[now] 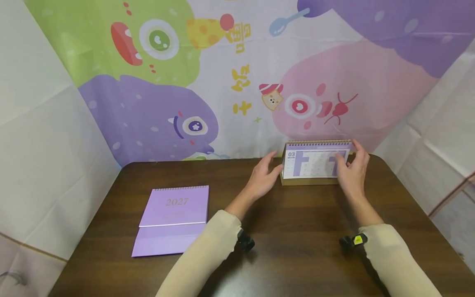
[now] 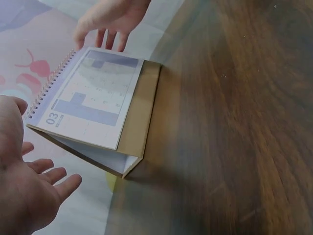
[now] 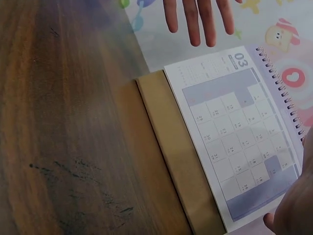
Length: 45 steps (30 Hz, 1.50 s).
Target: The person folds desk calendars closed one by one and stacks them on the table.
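Observation:
A desk calendar (image 1: 311, 165) with a white and purple "03" page, a spiral along its top and a brown card stand is upright at the table's back right. My left hand (image 1: 263, 177) is beside its left end, fingers extended and spread, holding nothing; in the left wrist view this hand (image 2: 29, 181) appears apart from the stand. Around the right end is my right hand (image 1: 352, 171), its thumb in front of the page and its index finger by the top corner. Its fingers hang fairly straight in the left wrist view; whether they touch the calendar I cannot tell.
A purple 2027 calendar (image 1: 174, 206) lies on the left of the dark wooden table (image 1: 297, 255). Behind the table's back edge hangs a cloth with cartoon figures (image 1: 237, 123). White sheets (image 1: 41, 136) hang at both sides.

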{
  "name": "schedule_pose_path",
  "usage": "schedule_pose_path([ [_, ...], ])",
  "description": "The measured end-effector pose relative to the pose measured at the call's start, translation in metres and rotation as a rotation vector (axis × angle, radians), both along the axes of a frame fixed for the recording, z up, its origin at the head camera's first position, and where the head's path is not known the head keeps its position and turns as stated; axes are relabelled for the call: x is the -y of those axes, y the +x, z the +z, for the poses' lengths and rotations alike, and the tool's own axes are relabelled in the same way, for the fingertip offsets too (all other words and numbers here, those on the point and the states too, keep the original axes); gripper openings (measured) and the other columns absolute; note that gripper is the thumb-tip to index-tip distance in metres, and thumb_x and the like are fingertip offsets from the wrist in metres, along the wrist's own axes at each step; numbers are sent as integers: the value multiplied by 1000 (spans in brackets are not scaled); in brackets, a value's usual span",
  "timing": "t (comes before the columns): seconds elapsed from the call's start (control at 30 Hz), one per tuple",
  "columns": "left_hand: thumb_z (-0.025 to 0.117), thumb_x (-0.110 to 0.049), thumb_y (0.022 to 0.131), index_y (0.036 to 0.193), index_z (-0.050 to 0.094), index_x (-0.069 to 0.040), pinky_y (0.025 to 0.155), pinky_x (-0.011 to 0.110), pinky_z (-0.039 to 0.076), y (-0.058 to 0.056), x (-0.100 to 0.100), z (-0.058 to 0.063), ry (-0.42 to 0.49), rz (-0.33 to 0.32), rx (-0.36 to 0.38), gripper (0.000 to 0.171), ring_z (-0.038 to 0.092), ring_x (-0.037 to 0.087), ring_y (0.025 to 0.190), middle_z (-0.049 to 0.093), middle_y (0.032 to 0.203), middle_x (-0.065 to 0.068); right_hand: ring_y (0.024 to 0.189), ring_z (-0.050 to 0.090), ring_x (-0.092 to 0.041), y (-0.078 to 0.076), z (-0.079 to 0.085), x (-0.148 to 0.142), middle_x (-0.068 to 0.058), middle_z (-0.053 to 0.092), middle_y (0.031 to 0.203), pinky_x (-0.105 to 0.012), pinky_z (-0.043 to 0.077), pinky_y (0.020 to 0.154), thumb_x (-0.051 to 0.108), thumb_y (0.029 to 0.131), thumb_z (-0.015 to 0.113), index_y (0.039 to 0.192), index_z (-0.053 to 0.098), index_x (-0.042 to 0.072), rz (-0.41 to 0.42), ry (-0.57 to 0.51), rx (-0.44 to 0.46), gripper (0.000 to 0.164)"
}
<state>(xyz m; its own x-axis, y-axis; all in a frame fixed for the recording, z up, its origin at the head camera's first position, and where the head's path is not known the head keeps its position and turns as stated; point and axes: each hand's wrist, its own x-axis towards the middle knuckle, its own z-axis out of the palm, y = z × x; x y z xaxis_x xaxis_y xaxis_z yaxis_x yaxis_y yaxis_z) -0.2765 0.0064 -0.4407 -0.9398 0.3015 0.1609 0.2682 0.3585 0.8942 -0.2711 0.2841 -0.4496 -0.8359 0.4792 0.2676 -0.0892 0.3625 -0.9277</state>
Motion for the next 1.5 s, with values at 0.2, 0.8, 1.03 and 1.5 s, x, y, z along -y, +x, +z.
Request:
schedule_pose_path([
  [0.2, 58, -33, 116, 180, 28, -13, 139, 51, 38, -1, -7, 1, 20, -38, 20, 74, 35, 33, 173, 32, 188, 10, 168, 36, -35, -5, 1, -1, -17, 33, 181, -61, 35, 139, 22, 113, 58, 179, 29, 19, 39, -17, 5, 72],
  [0.8, 60, -27, 116, 179, 30, -12, 133, 48, 46, 3, -19, -2, 58, -96, 22, 71, 56, 32, 160, 53, 174, 17, 153, 50, -27, -4, 5, -1, -14, 49, 173, -44, 42, 128, 25, 114, 57, 177, 33, 21, 28, -46, 31, 68],
  [1.03, 59, -27, 116, 179, 31, -11, 137, 48, 41, 3, -22, -2, 58, -84, 25, 70, 54, 32, 162, 49, 178, 16, 143, 55, -21, -4, 5, 0, -13, 54, 166, -32, 44, 118, 22, 113, 59, 175, 38, 19, 12, -41, 10, 65],
  [1.5, 60, -26, 116, 179, 31, -11, 135, 48, 43, 1, -21, -4, 59, -88, 26, 70, 56, 31, 160, 50, 177, 16, 137, 57, -16, -7, 2, 3, -14, 54, 162, -25, 44, 113, 18, 113, 59, 173, 41, 17, -10, -57, 2, 63],
])
